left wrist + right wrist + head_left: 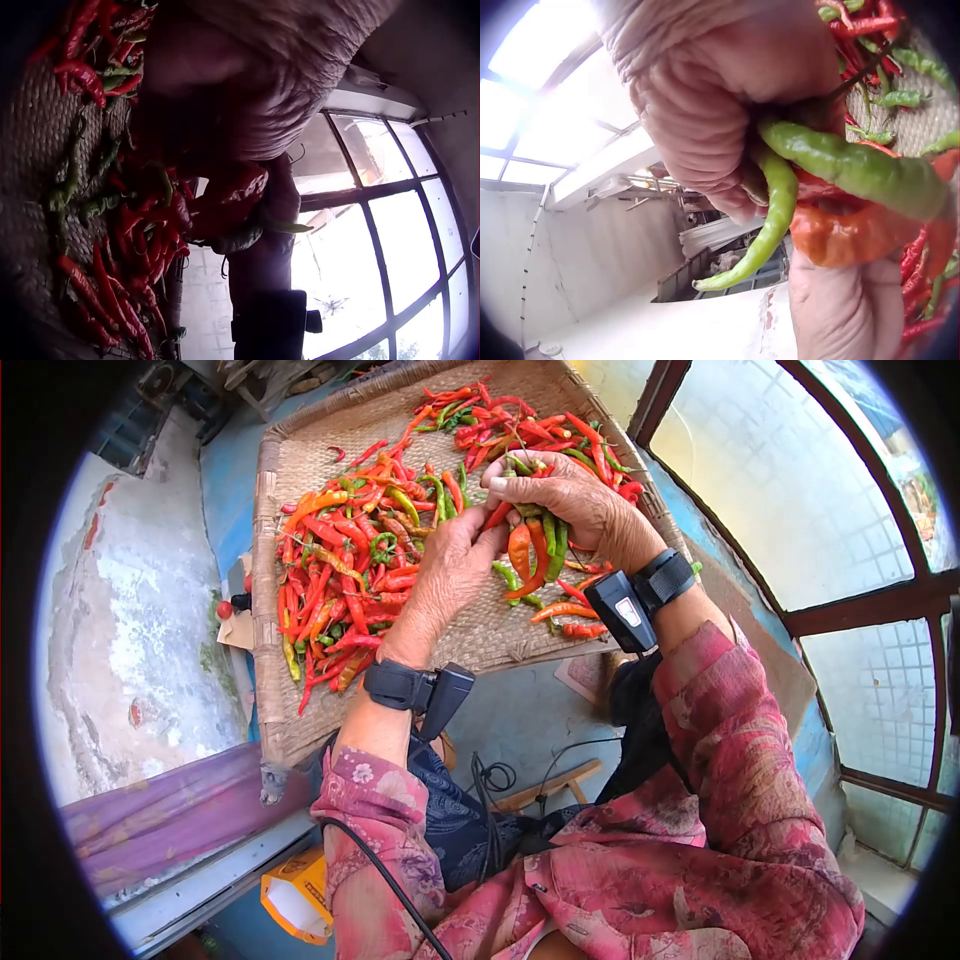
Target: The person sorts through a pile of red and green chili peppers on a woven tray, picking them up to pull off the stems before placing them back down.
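Over the woven tray, both hands meet around a small bunch of chili peppers. My right hand grips the bunch from above, with green chili peppers and an orange chili pepper hanging below its fingers. My left hand comes in from the left and pinches a red chili pepper beside the right thumb. In the left wrist view the left fingertips are in dark shadow. Loose red chili peppers lie heaped on the tray left of the hands.
More red and green chili peppers lie at the tray's far side, with a few orange ones near its front right. A paned window stands to the right, a whitewashed wall to the left. Black cables hang near the lap.
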Tool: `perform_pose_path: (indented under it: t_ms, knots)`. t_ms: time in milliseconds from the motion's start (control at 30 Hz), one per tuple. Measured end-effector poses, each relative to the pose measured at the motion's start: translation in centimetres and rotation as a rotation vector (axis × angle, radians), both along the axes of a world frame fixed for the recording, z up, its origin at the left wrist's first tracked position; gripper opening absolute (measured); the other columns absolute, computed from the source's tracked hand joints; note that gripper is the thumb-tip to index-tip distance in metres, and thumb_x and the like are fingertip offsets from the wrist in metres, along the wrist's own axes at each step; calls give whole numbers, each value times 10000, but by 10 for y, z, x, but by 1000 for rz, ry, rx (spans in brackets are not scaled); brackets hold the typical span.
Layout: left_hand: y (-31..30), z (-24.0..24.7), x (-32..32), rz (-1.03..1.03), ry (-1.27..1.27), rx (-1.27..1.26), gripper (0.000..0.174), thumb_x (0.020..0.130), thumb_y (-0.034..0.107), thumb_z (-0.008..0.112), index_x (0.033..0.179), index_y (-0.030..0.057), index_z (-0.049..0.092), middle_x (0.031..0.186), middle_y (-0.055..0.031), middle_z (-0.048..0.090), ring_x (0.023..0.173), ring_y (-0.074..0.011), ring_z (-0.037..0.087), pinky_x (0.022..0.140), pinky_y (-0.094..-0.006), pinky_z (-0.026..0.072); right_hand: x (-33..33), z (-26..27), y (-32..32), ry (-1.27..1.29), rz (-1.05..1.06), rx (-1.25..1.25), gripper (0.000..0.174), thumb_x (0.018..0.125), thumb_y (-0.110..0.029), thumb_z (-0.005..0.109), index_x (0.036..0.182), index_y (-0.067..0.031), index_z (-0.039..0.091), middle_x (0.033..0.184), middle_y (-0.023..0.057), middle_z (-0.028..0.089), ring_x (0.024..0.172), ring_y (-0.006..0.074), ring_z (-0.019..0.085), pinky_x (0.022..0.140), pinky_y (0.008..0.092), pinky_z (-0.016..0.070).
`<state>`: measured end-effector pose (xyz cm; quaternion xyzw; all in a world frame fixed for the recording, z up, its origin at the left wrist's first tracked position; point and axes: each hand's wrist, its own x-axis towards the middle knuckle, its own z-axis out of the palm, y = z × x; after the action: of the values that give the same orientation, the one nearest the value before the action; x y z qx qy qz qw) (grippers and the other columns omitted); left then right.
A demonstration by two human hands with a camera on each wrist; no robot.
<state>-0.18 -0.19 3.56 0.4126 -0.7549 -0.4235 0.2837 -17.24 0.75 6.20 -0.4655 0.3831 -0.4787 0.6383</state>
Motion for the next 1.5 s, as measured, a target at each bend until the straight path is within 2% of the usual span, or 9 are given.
perform_pose_path:
  t_ms: [33,67,167,200,367,633,967,1367,1500]
  knots:
    - [0,3,0,18,-2,-60,249,870,215,519,1003,15,582,786,-196,622,773,-291,634,675,-365,466,-1,3,1,-1,-4,0,174,789,-187,674,865,-47,606,772,15,602,646,72,552,593,216,470]
    - [-4,0,4,9,-68,-153,234,907,182,484,1033,13,586,783,-23,612,683,-76,556,610,-231,458,-1,5,1,3,-23,-3,175,797,-175,667,891,-48,591,762,6,589,653,64,548,599,202,469]
    - [-8,-3,6,48,-20,-111,233,903,178,486,1030,8,584,780,-29,619,648,-67,554,581,-229,453,-1,3,-1,-32,-73,-3,173,792,-115,666,923,-47,577,736,-5,566,619,57,535,567,194,469]
    - [-7,-2,6,110,-46,-147,233,872,194,492,969,10,597,763,-145,654,722,-279,644,646,-366,481,0,0,-4,-89,-94,6,173,771,-86,675,906,-34,581,752,13,583,617,78,554,575,217,486]
    - [-10,17,16,337,-124,74,273,877,250,454,914,19,596,724,-125,653,715,-278,636,640,-377,476,-15,3,-8,-386,-307,29,157,747,-22,670,877,-20,582,768,48,601,620,118,580,570,254,506]
    - [-26,35,76,694,-655,-1109,282,838,172,505,1093,58,543,920,-170,600,910,-332,559,803,-420,435,-33,2,-10,-255,-427,-21,166,725,5,662,872,-23,591,788,46,608,687,134,595,612,239,484]
    - [20,12,-8,38,-64,-322,243,821,199,580,959,-2,568,849,-199,614,759,-308,616,663,-391,467,5,-7,-9,-120,-310,-96,104,767,-76,652,830,-40,576,692,14,548,590,91,530,515,228,460]
    - [-33,35,65,600,-224,-508,241,836,238,562,955,29,559,726,-177,607,674,-312,611,620,-412,468,-22,0,-8,-98,-572,-34,110,802,-117,614,857,-26,585,686,34,554,598,117,521,550,261,445]
    - [-48,28,83,744,-158,-546,443,805,201,617,1159,-28,482,1014,-178,550,768,-231,615,723,-354,478,-16,-7,-11,-141,-461,-55,113,801,-127,629,846,-36,581,690,27,557,604,110,526,539,263,447]
